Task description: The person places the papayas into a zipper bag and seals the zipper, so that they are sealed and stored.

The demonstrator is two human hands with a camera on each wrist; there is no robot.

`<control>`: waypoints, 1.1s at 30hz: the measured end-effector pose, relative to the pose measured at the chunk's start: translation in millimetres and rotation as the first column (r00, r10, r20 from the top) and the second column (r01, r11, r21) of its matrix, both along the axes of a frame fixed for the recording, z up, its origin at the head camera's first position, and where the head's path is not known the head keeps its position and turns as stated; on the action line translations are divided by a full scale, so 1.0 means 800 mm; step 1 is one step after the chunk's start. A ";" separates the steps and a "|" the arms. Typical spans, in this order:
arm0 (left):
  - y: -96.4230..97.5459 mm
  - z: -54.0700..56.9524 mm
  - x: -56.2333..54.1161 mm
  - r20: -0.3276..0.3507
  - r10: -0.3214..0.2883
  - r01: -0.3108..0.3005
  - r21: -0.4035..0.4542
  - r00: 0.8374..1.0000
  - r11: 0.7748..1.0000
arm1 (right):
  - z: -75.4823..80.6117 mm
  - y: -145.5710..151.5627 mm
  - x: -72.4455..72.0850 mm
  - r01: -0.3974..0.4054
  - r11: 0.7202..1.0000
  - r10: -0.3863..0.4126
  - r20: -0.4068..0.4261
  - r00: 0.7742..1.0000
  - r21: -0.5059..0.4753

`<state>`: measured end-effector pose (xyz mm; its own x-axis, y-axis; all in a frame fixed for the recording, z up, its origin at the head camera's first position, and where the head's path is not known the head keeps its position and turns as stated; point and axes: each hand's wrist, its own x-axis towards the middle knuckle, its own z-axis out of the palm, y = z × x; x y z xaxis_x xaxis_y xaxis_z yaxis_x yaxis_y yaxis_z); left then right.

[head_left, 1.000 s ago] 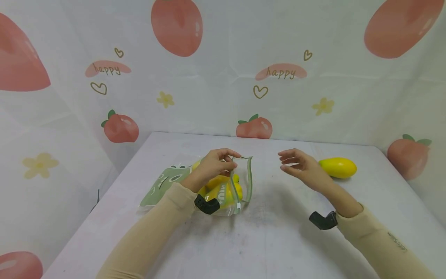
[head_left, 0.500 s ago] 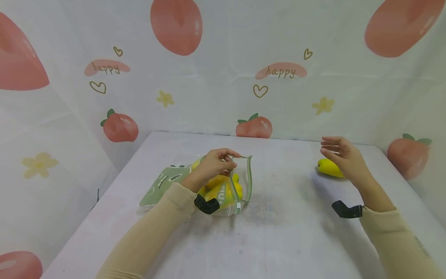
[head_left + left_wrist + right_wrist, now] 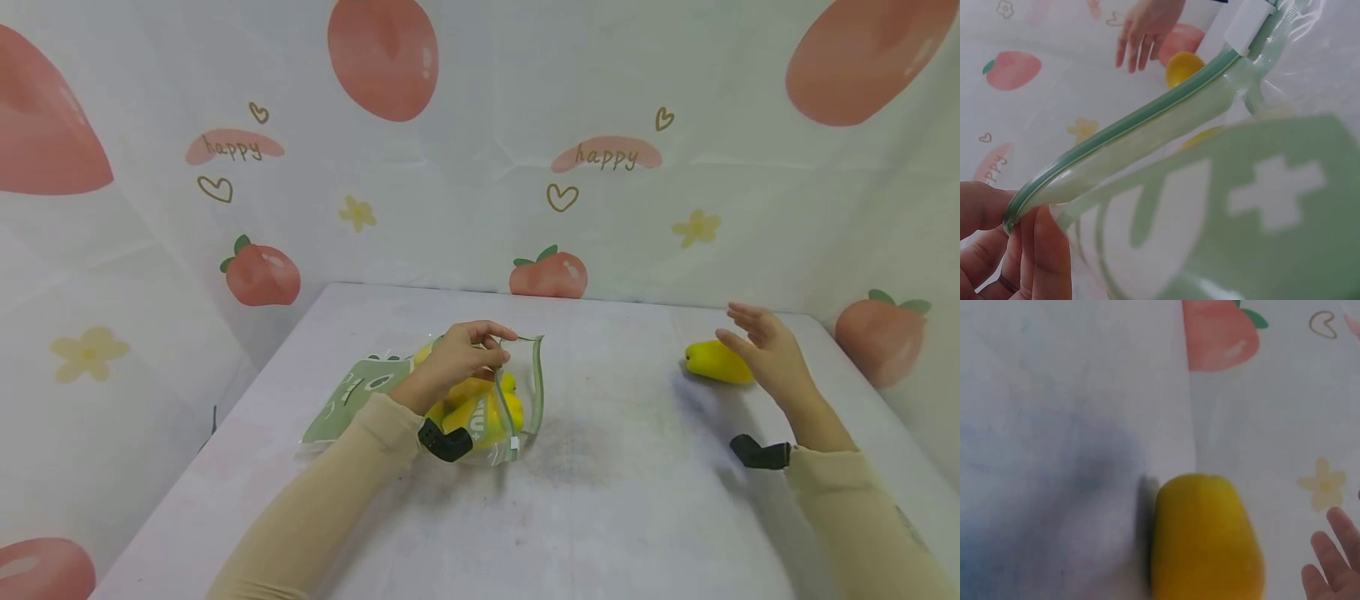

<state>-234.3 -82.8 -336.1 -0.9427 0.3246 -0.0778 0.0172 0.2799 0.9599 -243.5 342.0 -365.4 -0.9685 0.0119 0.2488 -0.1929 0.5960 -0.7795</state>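
Observation:
My left hand (image 3: 463,357) pinches the green rim of a clear zip bag (image 3: 347,410) with a green cartoon face. The mouth of the bag gapes toward the right. Several yellow fruits (image 3: 512,412) lie inside, partly hidden by the hand and the print. In the left wrist view, thumb and fingers hold the green zip strip (image 3: 1116,129), and a white slider (image 3: 1249,26) sits at its far end. On the right, my right hand (image 3: 780,358) hovers with loosely extended fingers beside a yellow oblong fruit (image 3: 712,362), overlapping its right end in the head view.
The white table (image 3: 600,500) runs back to a fruit-printed cloth backdrop (image 3: 450,208). A black wrist camera (image 3: 447,440) is on the left wrist, another black camera (image 3: 759,452) on the right.
My right hand has moved right, from beside the bag's mouth to over the yellow oblong fruit. The left hand and the bag have stayed in place.

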 end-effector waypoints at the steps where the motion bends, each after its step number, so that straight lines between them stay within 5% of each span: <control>1: 0.000 0.000 0.000 0.001 0.001 -0.001 -0.001 1.000 1.000 | -0.002 0.002 -0.001 0.005 1.000 -0.005 0.019 1.000 0.000; 16: 0.001 0.001 0.000 0.008 0.007 -0.007 -0.009 1.000 1.000 | -0.016 0.041 -0.022 -0.060 0.987 0.027 0.217 0.976 0.150; 26: 0.001 0.000 0.000 0.013 0.001 -0.001 0.001 1.000 1.000 | -0.032 0.059 -0.028 -0.139 0.972 0.054 0.394 0.917 0.192; 33: 0.000 -0.001 -0.001 0.005 -0.001 0.001 -0.010 1.000 1.000 | -0.040 0.064 -0.029 -0.159 0.974 0.077 0.429 0.900 0.159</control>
<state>-235.0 -82.7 -336.7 -0.9420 0.3245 -0.0858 0.0123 0.2890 0.9572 -266.4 392.9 -397.3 -0.9744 -0.1157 -0.1928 0.0481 0.7305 -0.6812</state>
